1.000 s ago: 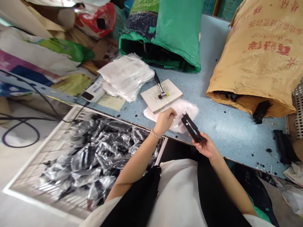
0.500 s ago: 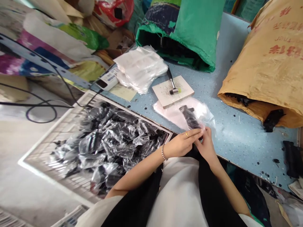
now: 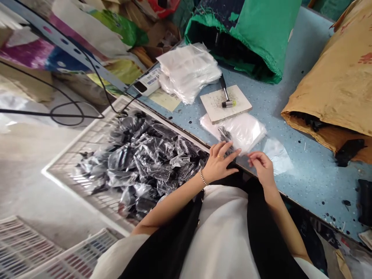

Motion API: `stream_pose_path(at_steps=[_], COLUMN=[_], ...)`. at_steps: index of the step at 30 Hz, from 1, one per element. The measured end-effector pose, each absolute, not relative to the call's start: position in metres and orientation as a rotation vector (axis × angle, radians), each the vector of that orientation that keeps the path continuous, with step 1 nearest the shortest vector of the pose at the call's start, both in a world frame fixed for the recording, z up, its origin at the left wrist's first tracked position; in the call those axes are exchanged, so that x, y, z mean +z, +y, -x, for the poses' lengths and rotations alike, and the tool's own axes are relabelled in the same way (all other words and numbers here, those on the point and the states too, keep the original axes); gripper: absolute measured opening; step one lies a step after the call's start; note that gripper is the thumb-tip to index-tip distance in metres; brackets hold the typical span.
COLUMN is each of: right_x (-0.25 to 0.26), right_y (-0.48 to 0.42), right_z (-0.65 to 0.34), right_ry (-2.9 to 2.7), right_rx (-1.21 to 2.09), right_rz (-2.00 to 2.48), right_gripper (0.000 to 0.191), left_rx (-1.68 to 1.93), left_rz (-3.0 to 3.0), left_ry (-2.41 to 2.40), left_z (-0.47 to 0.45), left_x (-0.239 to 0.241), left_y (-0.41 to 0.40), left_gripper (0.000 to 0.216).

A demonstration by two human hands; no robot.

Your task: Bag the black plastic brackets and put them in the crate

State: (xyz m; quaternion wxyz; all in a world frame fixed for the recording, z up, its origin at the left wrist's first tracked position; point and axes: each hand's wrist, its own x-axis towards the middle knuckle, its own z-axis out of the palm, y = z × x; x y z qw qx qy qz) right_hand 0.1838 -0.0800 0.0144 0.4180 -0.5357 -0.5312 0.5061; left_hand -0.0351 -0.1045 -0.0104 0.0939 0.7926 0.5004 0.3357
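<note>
bag is best steadied under the spread left hand; right hand, at the left's three o'clock, curls, pinching what i cannot tell.

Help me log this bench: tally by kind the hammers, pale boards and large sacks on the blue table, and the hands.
Hammer: 1
Pale board: 1
Green sack and yellow-brown sack: 2
Left hand and right hand: 2
Total: 6
</note>
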Motion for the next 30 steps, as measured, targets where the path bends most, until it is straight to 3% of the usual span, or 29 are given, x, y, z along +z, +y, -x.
stream_pose_path(at_steps=[3, 6, 11, 15, 19, 22, 25, 30], right_x=[0.02, 0.011, -0.015, -0.024, -0.028, -0.03, -0.03, -0.03], right_y=[-0.077, -0.066, -0.055, -0.053, -0.051, -0.05, -0.051, -0.051], right_z=[-0.209, -0.235, -0.257, -0.262, -0.266, -0.267, -0.267, -0.267], right_ry=[-1.504, -1.795, -2.154, -2.162, -2.156, -2.157, -2.153, -2.161], right_rx=[0.688, 0.206, 0.174, 0.055, 0.003, -0.011, -0.008, -0.018], right_rz=[1.52, 1.754, 1.795, 1.741, 1.707, 1.68, 1.678, 1.666], right_gripper=[0.015, 0.036, 0.049, 0.051, 0.05, 0.05, 0.049, 0.05], left_rx=[0.973, 1.162, 1.22, 1.005, 0.605, 0.365, 0.201, 0.184], left_rz=[-2.392, -2.277, -1.895, -1.881, -1.986, -2.042, -2.002, -1.992], left_ry=[1.4, 1.259, 1.305, 1.622, 1.813, 1.599, 1.374, 1.232], left_z=[0.029, 0.036, 0.115, 0.197, 0.225, 0.207, 0.181, 0.174], left_x=[-0.022, -0.019, 0.042, 0.066, 0.001, -0.079, -0.145, -0.196], left_y=[-0.103, -0.098, -0.12, -0.165, -0.207, -0.225, -0.225, -0.195], left_gripper=[0.034, 0.018, 0.018, 0.017, 0.023, 0.032, 0.026, 0.024])
